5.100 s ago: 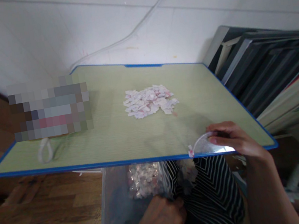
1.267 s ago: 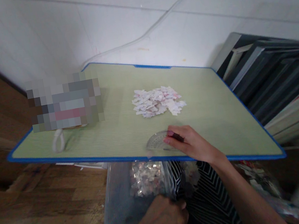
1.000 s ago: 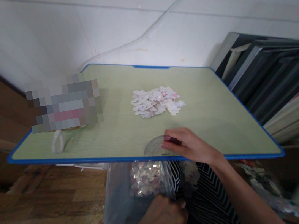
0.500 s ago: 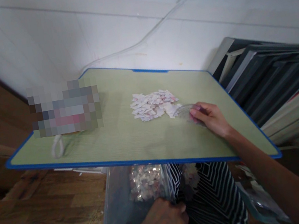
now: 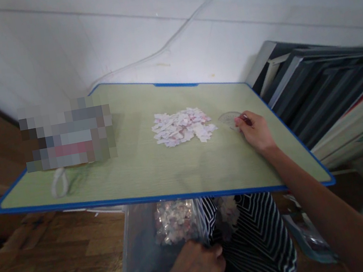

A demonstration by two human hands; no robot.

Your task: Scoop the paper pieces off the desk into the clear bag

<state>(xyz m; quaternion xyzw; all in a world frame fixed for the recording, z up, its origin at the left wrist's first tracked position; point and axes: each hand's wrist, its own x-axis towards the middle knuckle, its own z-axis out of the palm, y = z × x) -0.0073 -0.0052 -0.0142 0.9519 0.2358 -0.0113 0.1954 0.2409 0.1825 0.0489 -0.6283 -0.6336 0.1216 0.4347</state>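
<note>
My right hand is closed in a pinch on the edge of a clear round disc, thin and see-through. The disc is over the right part of the tabletop, just right of a heap of torn paper scraps, white with pink and purple marks. Below the table's front edge, my left hand is curled closed at my lap, beside a clear plastic box. Whatever its fingers hold, if anything, is hidden. A shiny clear bag of paper pieces lies in the box.
The pale green table has a blue rim. A blurred-out object with a white loop sits at its left. Dark folders lean against the wall on the right. More scraps show near my striped-clothed leg.
My right hand and the disc have drawn back to the right, so the disc is now apart from the scraps. The whole view has shifted slightly. My left hand stays at the box.
</note>
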